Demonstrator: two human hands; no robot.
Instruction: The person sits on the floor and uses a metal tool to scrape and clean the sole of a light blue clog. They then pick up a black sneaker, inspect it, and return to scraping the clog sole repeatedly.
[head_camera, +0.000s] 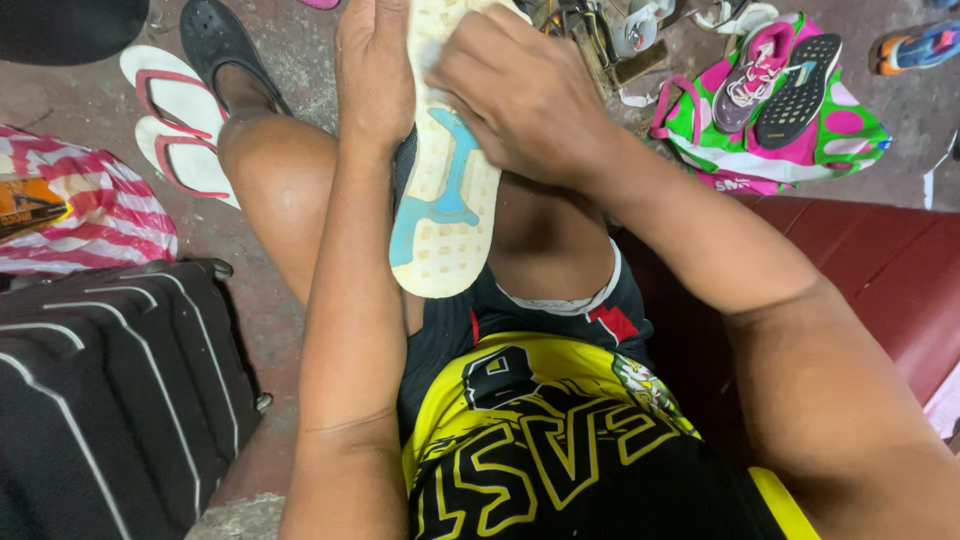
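Note:
A sneaker (445, 215) lies sole-up across my lap, its cream sole marked with light blue patches. My left hand (372, 70) grips the shoe's left edge near the toe end. My right hand (515, 95) presses on the sole from the right, fingers curled over something small and pale that I cannot make out. Both forearms reach forward over my knees. The upper of the shoe is hidden beneath the sole.
A black ribbed suitcase (110, 390) stands at lower left, beside a red-striped bag (110, 215). White flip-flops (175, 120) and a black clog (215, 40) lie on the floor. A pink-green bag (850, 130) holds sneakers at upper right. A red bench (890, 270) runs right.

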